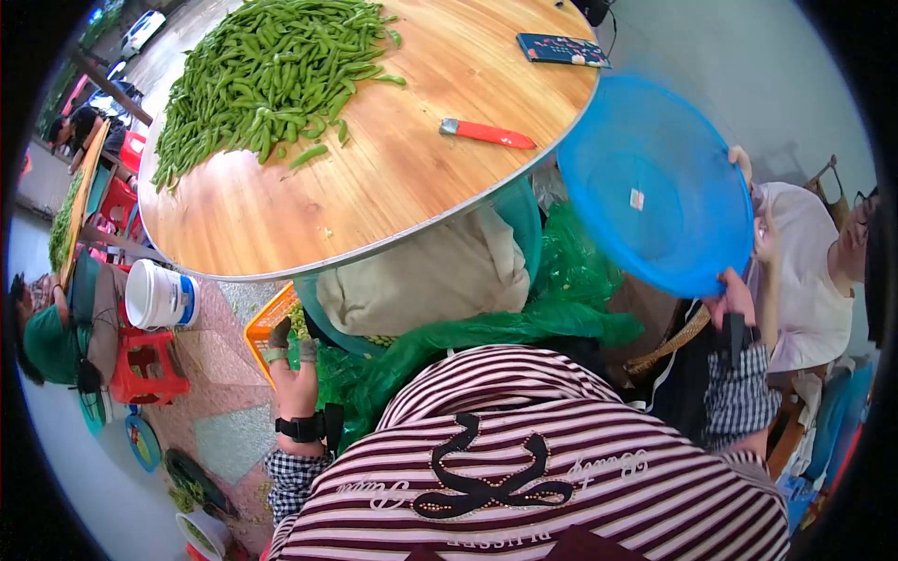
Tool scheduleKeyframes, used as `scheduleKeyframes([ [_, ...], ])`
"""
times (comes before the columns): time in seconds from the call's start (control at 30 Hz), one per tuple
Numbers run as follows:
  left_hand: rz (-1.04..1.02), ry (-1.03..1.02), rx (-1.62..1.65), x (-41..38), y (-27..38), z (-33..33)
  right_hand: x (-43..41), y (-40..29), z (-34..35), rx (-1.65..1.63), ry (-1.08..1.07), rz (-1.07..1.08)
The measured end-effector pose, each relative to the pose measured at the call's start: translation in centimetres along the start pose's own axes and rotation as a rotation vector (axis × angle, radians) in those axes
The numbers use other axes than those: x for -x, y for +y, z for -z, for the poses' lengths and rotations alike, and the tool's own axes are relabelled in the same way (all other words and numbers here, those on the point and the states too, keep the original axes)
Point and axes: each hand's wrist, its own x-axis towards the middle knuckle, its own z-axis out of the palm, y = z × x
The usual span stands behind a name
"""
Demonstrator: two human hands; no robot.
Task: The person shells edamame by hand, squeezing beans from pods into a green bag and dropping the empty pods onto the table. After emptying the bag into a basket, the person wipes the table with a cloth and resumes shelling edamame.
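Observation:
My right hand [732, 300] grips the lower right rim of a round blue plastic basin [652, 231], tipped so its inside faces me. A small label is stuck inside it. A co-worker's hands [761, 235] are also at the basin's right rim. My left hand [295, 382] is low at the left with fingers apart, holding nothing visible; dark covers sit on its fingertips. It is beside an orange plastic basket [270, 315] and green plastic sheeting [463, 333]. A heap of green soybean pods [263, 84] lies on the round wooden tabletop [393, 203].
On the tabletop are a red-handled tool [491, 133] and a dark patterned case [561, 49]. Beneath its edge, a teal tub [526, 224] holds beige cloth [428, 273]. A white bucket [161, 294] and a red stool [147, 368] stand left; a co-worker [803, 273] sits right.

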Motion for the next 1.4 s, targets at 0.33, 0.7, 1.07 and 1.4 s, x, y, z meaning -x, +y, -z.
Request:
scheduleKeyframes([
  [0.33,-0.185,-0.262,0.087,-0.1,5.9,-2.3,19.6,-0.3,1.2,0.261,0.131,0.378],
  [0.7,-0.126,-0.839,1.131,-2.0,20.8,-2.0,21.1,-6.1,-17.9,0.176,-0.311,0.590],
  [1.07,0.068,0.074,1.241,5.5,8.4,10.4,20.7,-0.4,-37.7,0.381,-1.086,0.408],
  [1.4,0.381,0.702,0.821,24.5,2.6,23.5,19.5,3.4,-41.7,0.518,-1.425,-0.072],
])
